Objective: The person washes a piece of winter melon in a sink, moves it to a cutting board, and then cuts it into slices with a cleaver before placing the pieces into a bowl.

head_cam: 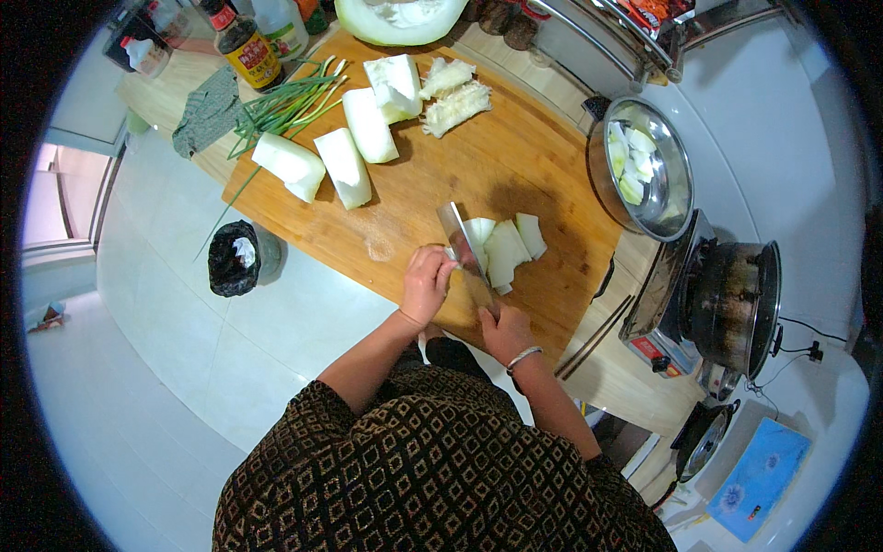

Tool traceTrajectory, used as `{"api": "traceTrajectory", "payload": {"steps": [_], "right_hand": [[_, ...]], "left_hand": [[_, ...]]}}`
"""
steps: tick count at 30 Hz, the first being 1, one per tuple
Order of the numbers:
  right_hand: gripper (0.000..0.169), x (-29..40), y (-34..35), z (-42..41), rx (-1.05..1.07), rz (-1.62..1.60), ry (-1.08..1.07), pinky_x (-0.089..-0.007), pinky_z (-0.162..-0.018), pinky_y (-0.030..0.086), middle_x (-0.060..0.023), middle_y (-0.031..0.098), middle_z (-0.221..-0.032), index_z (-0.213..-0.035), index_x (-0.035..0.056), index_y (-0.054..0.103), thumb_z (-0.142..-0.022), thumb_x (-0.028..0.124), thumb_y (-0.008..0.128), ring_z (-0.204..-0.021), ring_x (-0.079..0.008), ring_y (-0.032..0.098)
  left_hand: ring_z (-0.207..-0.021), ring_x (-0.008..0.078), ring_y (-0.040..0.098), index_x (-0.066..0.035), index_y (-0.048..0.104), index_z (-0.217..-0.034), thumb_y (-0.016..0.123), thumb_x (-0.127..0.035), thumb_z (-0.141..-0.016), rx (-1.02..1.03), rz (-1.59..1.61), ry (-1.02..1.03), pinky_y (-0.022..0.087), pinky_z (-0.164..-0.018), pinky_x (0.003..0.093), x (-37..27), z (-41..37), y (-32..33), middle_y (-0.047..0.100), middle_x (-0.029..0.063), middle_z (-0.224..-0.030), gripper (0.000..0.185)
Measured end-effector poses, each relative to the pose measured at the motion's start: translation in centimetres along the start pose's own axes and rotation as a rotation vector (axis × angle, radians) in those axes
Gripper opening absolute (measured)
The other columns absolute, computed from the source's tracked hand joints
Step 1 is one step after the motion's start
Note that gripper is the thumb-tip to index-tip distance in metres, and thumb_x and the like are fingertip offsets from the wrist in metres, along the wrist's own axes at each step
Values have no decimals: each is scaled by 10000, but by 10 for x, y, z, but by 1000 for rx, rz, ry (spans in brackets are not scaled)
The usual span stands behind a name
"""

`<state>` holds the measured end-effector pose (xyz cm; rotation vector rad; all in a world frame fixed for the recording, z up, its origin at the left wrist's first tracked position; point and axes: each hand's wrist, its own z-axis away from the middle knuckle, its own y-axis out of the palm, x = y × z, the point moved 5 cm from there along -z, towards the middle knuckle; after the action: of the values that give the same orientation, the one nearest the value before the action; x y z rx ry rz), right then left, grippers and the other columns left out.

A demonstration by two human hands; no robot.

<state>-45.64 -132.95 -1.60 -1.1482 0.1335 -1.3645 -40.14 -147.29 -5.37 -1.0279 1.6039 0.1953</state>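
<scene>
My right hand (507, 334) is closed on the handle of a cleaver (461, 231), whose blade stands on edge on the wooden cutting board (414, 193). Left of the blade, the fingers of my left hand (426, 279) hold a small piece of winter melon (451, 256), mostly hidden by them. Several flat melon slices (507, 252) lie right of the blade. Thick melon chunks (343, 168) stand at the board's upper left, near green onions (293, 103) and two pieces of cut-out melon pith (457, 109).
A steel bowl (672, 165) with melon slices stands at the board's right edge, beside a pot (731, 310) on a portable stove. Chopsticks (594, 338) lie near the board. A sauce bottle (252, 52) and a large melon half (403, 31) are behind. A lined bin (269, 255) stands below left.
</scene>
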Motion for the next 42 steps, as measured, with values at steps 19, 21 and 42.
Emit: {"api": "traceTrajectory", "payload": {"steps": [19, 21, 42], "right_hand": [[340, -1, -7, 12, 164, 83, 159, -465, -688, 434, -249, 566, -753, -783, -39, 570, -794, 289, 482, -754, -414, 543], [335, 0, 3, -2, 189, 110, 134, -466, -700, 431, -249, 566, -758, -797, -40, 570, -793, 283, 483, -761, -411, 544], [275, -101, -34, 19, -97, -1053, 438, -270, -304, 304, 13, 360, -428, -614, 94, 406, -795, 216, 575, -310, -110, 353]], "left_hand": [[-762, 316, 494, -4, 491, -744, 573, -52, -737, -2, -24, 22, 411, -679, 354, -3, 0, 0, 513, 151, -808, 95], [-755, 317, 490, 1, 487, -741, 569, -54, -738, -9, -25, 26, 410, -677, 356, -3, 1, -1, 508, 151, -803, 99], [-1059, 390, 364, -54, 414, -1122, 665, -259, -649, 163, -231, 180, 290, -879, 475, -39, -13, 23, 358, 193, -1193, 573]]}}
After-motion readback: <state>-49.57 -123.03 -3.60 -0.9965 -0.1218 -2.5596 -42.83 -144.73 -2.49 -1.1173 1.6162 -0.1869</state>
